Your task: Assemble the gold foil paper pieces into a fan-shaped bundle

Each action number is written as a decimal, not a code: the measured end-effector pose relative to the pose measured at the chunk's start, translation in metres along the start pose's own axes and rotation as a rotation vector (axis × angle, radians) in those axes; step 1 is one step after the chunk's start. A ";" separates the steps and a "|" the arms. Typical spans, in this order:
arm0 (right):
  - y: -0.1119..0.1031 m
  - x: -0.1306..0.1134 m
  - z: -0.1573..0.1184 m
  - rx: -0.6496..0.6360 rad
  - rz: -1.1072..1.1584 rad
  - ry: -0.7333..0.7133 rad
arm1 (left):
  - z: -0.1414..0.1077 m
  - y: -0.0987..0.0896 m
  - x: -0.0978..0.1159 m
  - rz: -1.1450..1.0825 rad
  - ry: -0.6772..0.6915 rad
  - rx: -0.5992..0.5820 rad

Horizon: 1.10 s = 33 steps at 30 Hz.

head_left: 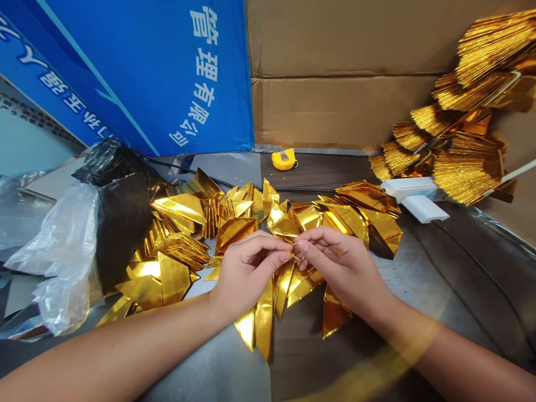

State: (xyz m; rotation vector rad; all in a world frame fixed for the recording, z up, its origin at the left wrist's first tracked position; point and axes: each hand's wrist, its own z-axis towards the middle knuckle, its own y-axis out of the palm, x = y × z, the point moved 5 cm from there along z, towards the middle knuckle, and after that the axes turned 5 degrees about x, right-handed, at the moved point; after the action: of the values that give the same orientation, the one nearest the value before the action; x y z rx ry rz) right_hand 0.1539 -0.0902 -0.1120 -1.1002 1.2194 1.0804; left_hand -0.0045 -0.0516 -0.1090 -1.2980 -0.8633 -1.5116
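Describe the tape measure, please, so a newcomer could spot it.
Find the brown cardboard at the back, right of the blue panel. On the dark tabletop near the cardboard's lower left corner sits the tape measure: a compact yellow case, unlike the shiny folded gold pieces in front.

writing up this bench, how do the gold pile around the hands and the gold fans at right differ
The gold pile is jumbled, with many broad pointed faces showing; the gold fans are neatly spread, showing many thin edges. The gold pile lies low on the table; the gold fans rise in tiers. Both are shiny.
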 end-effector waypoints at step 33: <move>0.010 0.006 -0.007 0.017 0.110 0.006 | -0.001 0.005 -0.013 -0.219 -0.191 0.018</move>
State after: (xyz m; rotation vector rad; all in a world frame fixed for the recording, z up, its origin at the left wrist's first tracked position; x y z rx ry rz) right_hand 0.1434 -0.0952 -0.1182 -1.0339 1.3046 1.1479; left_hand 0.0001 -0.0516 -0.1221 -1.3866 -1.1716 -1.5602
